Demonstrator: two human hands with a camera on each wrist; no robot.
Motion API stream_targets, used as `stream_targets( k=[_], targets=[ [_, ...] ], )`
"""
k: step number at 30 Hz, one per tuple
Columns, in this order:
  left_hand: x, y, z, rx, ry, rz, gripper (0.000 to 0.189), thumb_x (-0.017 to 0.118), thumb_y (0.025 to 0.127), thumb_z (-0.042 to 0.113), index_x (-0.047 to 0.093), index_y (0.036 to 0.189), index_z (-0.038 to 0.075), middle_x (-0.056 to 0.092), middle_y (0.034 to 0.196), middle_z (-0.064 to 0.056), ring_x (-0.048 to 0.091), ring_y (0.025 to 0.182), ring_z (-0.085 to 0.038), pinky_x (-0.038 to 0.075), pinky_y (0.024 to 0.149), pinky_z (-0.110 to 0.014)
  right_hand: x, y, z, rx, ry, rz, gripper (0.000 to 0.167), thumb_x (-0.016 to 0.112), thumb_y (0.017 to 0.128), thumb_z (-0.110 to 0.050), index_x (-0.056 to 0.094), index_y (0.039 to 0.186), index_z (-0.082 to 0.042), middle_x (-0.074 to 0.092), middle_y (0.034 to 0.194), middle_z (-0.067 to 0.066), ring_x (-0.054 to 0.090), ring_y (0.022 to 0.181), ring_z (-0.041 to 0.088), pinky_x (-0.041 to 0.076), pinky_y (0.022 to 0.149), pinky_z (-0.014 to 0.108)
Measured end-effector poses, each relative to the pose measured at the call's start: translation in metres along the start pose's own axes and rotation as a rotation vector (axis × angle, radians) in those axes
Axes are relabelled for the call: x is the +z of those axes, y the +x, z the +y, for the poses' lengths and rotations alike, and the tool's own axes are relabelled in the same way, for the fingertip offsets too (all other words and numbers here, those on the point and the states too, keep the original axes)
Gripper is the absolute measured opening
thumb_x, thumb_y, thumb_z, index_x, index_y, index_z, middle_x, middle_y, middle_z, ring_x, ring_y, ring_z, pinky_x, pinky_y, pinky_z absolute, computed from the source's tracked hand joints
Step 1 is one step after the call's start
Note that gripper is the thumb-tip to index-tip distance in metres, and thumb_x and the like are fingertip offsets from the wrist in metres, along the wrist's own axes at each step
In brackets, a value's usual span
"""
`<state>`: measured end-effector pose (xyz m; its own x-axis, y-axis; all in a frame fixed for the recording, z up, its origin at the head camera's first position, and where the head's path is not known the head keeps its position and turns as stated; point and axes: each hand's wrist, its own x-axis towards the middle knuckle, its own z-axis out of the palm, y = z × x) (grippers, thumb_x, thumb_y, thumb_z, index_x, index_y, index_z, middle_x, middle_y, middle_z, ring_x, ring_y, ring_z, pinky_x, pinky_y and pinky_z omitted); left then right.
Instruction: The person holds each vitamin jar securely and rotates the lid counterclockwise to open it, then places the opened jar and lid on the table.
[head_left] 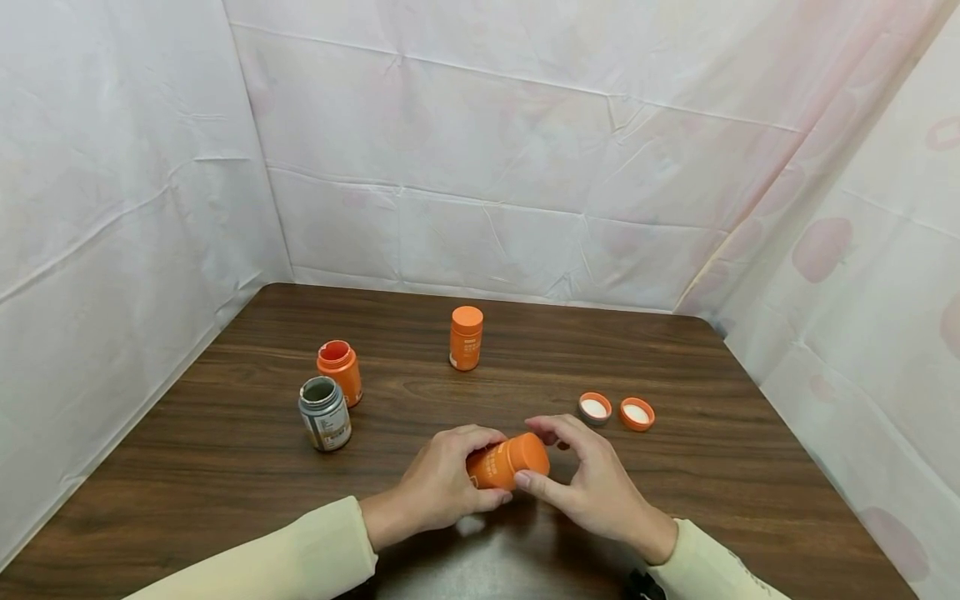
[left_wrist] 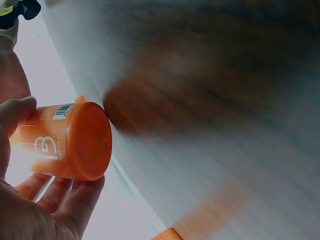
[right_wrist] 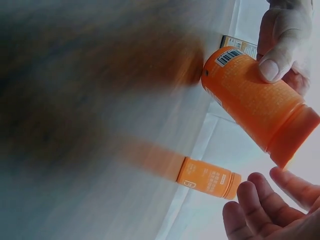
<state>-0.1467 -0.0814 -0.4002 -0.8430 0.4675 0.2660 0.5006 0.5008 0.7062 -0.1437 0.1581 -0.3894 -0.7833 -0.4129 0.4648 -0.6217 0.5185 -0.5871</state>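
My left hand (head_left: pixel 446 479) grips an orange bottle (head_left: pixel 491 467) by its body, thumb on the near side and fingers on the far side. The bottle is tilted, its orange cap (head_left: pixel 531 454) turned to the right. In the left wrist view the round base (left_wrist: pixel 90 142) of that bottle faces the camera, close over the table. Around the cap, my right hand (head_left: pixel 596 483) is spread, thumb at its near edge. The right wrist view shows the right fingers (right_wrist: pixel 272 200) loosely bent just below the cap, with a gap between most of them and it.
Beyond the hands a capped orange bottle (head_left: pixel 466 340) stands upright on the dark wooden table (head_left: pixel 405 408). At the left are an uncapped orange bottle (head_left: pixel 341 373) and an uncapped grey bottle (head_left: pixel 326 417). Two caps, one grey-sided (head_left: pixel 594 408) and one orange (head_left: pixel 637 414), lie upturned behind the right hand.
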Motion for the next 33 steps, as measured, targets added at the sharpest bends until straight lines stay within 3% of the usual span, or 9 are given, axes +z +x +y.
stream_targets(
  k=[9,22,33],
  targets=[
    [0.0006,0.0000,0.0000,0.016,0.002,0.005,0.049,0.093,0.076,0.025,0.070,0.119,0.020,0.067,0.112,0.010,0.061,0.091,-0.004,0.053,0.081,-0.027,0.0031,0.0031,-0.0015,-0.027,-0.010,0.030,0.038,0.086,0.085,-0.035,0.070,0.117,-0.022,0.061,0.094,-0.016,0.058,0.083,0.010,0.051,0.073,0.031],
    [-0.0015,0.0033,-0.0001,0.022,0.049,-0.025,0.051,0.093,0.076,0.028,0.071,0.121,0.017,0.068,0.112,0.007,0.061,0.091,-0.003,0.053,0.080,-0.025,0.0019,0.0048,-0.0023,-0.034,-0.027,0.002,0.038,0.085,0.086,-0.034,0.072,0.117,-0.019,0.064,0.098,-0.017,0.058,0.084,0.005,0.052,0.073,0.027],
    [-0.0031,0.0039,0.0007,0.011,0.048,-0.053,0.050,0.093,0.077,0.028,0.072,0.121,0.017,0.068,0.111,0.008,0.061,0.090,-0.003,0.052,0.079,-0.025,-0.0011,0.0060,-0.0028,-0.063,-0.021,-0.029,0.040,0.084,0.087,-0.035,0.071,0.119,-0.014,0.063,0.100,-0.018,0.058,0.086,0.004,0.054,0.074,0.034]
  ],
)
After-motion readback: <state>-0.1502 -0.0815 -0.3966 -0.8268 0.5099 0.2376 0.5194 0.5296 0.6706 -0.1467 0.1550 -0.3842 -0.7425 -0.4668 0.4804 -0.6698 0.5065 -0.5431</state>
